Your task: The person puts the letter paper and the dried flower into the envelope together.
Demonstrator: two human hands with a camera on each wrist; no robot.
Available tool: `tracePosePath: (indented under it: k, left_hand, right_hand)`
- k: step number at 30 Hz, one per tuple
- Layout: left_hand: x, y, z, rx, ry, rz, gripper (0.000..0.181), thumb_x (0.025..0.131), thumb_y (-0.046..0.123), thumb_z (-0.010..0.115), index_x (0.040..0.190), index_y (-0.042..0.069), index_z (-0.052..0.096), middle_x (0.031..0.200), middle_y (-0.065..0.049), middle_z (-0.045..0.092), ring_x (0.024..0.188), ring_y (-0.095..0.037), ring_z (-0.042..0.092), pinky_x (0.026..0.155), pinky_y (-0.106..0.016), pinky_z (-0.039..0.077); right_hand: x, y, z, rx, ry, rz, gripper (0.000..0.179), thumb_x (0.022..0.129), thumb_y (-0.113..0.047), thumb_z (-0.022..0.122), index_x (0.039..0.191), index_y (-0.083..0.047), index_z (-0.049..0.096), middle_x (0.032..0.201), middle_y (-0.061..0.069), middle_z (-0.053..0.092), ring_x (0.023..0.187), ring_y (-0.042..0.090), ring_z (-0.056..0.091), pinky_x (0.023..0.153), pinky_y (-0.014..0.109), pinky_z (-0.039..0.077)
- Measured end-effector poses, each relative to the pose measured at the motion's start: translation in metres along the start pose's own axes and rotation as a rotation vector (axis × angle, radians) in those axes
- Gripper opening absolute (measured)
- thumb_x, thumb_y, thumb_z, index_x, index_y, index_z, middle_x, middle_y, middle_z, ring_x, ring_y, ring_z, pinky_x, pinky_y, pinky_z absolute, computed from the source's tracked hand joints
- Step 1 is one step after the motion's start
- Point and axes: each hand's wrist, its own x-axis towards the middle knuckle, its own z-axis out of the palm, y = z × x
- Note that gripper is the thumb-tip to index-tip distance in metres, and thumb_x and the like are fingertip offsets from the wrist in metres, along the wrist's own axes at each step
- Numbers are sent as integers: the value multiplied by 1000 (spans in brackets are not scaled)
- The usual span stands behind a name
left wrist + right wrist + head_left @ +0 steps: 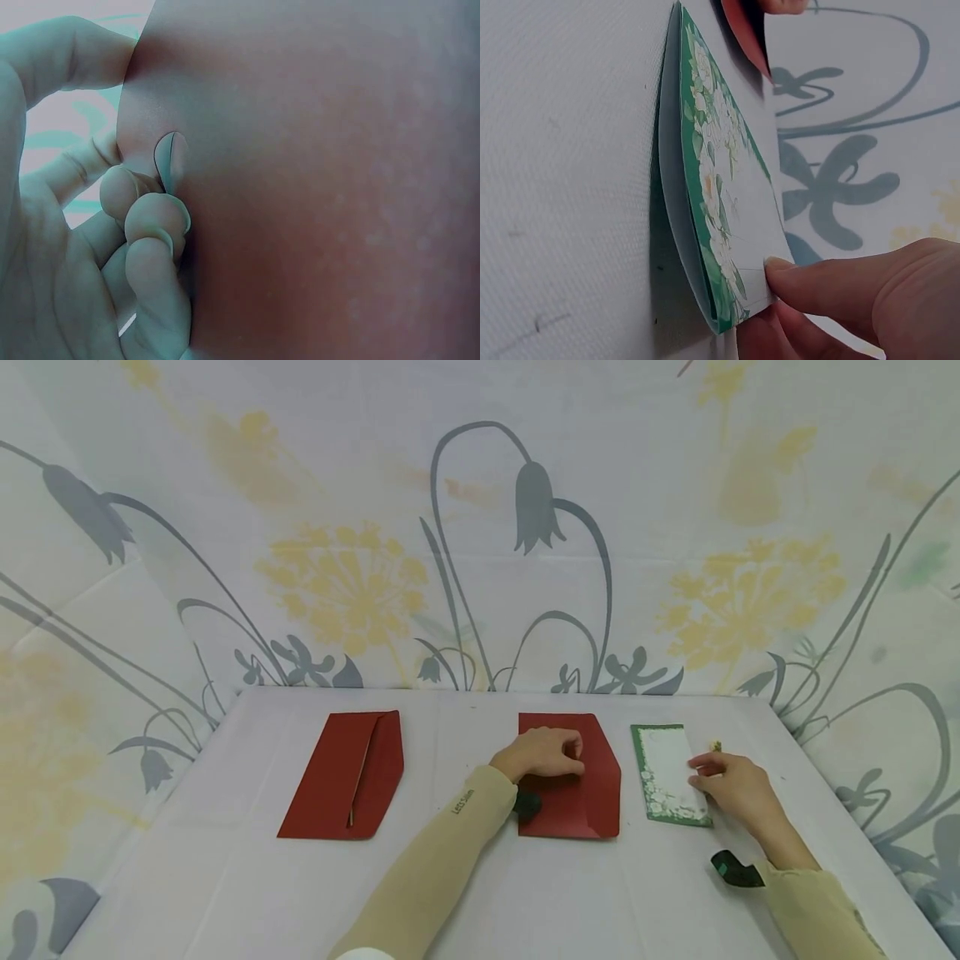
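The rectangular white paper card with a green floral border [666, 770] lies on the white-covered table [459, 727], between the red envelope in the middle and the table's right edge. The right hand [738, 789] pinches it at its right long edge, with the thumb on the printed face and fingers beneath. In the right wrist view the card shows two layers standing a little apart, so I suppose it is folded. I judge it light, thin and easy to bend, not very slippery, but quick to crease. It is better to hold it by this edge, both layers together, with gentle pressure.

The flat red paper envelope with a tapered flap [570, 797] lies near the middle of the table, its flap toward the card. The thumb and bent fingers of the left hand [542, 753] appear to grip its edge, near a small rounded cut-out [168, 161]. This envelope should also be light, perhaps stiffer, and its edge may crease if pressed.

I count one card, two red envelopes, the second red envelope [322, 777] lying toward the table's left edge, untouched, and two black wrist devices [738, 869].
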Motion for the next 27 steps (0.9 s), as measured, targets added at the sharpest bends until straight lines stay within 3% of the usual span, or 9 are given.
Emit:
tracePosePath:
  k: [9,22,27]
  left_hand:
    - [-1,1,-1,-6,0,-6,15,86,37,67,90,28,56,78,8,56,70,-8,52,60,-25,39]
    - [-1,0,0,-7,7,-6,15,86,37,67,90,28,56,78,9,56,71,-7,52,61,-26,39]
    - [0,0,0,-15,4,-1,15,87,37,67,90,28,56,79,8,56,70,-8,52,60,-26,39]
  right_hand:
    - [-4,-1,-4,139,3,3,37,91,-12,69,121,8,61,106,19,63,77,16,62,63,25,54]
    - [-7,-8,-5,158,45,-55,36,93,-11,68,125,6,62,107,17,63,83,12,64,67,25,56]
    - [-9,-14,-9,170,77,-74,37,93,-12,68,125,5,62,109,18,64,80,2,65,67,25,56]
